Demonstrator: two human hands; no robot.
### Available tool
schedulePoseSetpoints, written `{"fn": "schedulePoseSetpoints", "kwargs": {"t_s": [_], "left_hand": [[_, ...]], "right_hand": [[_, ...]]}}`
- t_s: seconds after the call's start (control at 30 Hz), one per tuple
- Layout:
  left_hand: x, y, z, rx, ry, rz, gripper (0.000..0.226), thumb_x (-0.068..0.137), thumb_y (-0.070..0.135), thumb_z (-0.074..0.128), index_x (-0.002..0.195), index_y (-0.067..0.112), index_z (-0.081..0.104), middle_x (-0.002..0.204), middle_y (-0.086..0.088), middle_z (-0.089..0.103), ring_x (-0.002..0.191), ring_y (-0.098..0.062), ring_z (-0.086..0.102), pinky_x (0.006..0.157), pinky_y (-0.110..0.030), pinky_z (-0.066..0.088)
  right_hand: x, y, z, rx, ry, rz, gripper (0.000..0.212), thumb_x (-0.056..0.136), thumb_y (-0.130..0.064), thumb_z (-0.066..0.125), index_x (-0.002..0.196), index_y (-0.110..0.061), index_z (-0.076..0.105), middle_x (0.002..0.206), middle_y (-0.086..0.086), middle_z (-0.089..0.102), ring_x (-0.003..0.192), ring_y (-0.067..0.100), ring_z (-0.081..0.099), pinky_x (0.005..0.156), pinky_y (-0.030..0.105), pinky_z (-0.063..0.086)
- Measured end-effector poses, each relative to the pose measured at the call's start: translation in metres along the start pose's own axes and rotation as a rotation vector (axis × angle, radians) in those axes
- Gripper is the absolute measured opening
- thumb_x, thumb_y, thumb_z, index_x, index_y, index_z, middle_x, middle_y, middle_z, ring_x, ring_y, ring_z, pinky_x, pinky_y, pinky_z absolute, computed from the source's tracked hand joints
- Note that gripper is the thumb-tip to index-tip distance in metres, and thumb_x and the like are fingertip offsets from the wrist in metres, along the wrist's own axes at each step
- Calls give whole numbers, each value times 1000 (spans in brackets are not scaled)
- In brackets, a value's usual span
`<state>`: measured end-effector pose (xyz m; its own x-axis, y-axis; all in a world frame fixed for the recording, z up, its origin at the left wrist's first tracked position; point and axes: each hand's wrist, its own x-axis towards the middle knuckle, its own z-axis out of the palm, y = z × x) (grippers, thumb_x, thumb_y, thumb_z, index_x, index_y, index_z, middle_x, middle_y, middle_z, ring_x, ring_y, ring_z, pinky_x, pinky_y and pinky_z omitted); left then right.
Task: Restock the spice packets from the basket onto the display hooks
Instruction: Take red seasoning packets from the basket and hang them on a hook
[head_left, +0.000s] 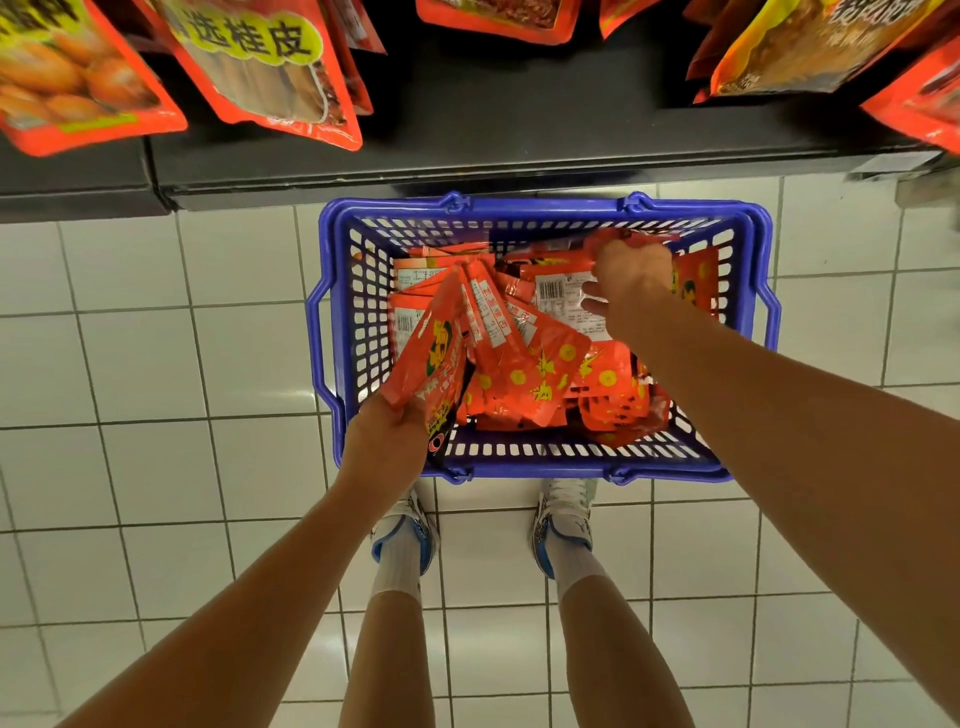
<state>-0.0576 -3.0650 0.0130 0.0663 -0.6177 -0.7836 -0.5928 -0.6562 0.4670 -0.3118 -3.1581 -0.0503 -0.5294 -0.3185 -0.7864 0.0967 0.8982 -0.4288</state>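
Observation:
A blue plastic basket (332, 312) stands on the tiled floor in front of my feet, filled with several red spice packets (550, 374). My left hand (387, 431) grips a fanned stack of red packets (441, 353) by their lower ends over the basket's near left corner. My right hand (626, 275) reaches into the far right of the basket, its fingers curled round the top of a red packet (613, 239) there. Larger red and yellow spice bags (260, 67) hang on the display at the top of the view; their hooks are out of sight.
A black shelf base (467, 161) runs along the floor just behind the basket. More hanging bags (810, 47) fill the upper right. White floor tiles (156, 364) surround the basket. My two feet in white shoes (563, 519) stand just behind its near rim.

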Motion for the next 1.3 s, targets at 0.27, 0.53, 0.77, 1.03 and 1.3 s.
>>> {"fn": "schedulePoseSetpoints", "kwargs": {"t_s": [0.27, 0.53, 0.77, 1.03, 1.3], "left_hand": [[-9, 19, -19, -119, 136, 160, 25, 100, 41, 42, 104, 21, 57, 84, -9, 67, 73, -19, 65, 61, -34, 56], [-48, 75, -33, -287, 36, 123, 27, 94, 34, 51, 112, 23, 68, 98, -9, 74, 97, -29, 71, 88, -52, 58], [-110, 147, -61, -576, -83, 162, 28, 94, 38, 59, 118, 27, 67, 117, 1, 73, 111, -21, 68, 98, -45, 53], [-206, 217, -147, -678, -126, 378, 43, 85, 47, 68, 118, 19, 66, 109, 3, 77, 98, -11, 72, 82, -27, 58], [-329, 292, -233, -461, 118, 552, 14, 97, 17, 65, 93, 29, 68, 84, 21, 76, 83, 0, 71, 81, -30, 55]], "right_hand": [[-56, 29, -64, 255, -91, -78, 22, 93, -6, 56, 103, -21, 69, 92, -4, 78, 83, 15, 76, 66, 31, 61], [-135, 5, -97, 183, -189, -326, 21, 93, -8, 59, 94, -22, 74, 89, -7, 79, 81, 11, 75, 63, 25, 58], [-244, -67, -87, -64, -266, -641, 23, 80, -48, 67, 78, -25, 69, 77, -8, 72, 75, 12, 65, 79, 38, 55], [-372, -154, -120, 105, -517, -618, 12, 88, -44, 65, 91, -38, 74, 103, -5, 75, 101, 17, 70, 94, 49, 56], [-494, -218, -207, 205, -354, -827, 11, 96, -23, 69, 97, -33, 68, 85, -12, 71, 73, 6, 64, 60, 33, 59]]}}
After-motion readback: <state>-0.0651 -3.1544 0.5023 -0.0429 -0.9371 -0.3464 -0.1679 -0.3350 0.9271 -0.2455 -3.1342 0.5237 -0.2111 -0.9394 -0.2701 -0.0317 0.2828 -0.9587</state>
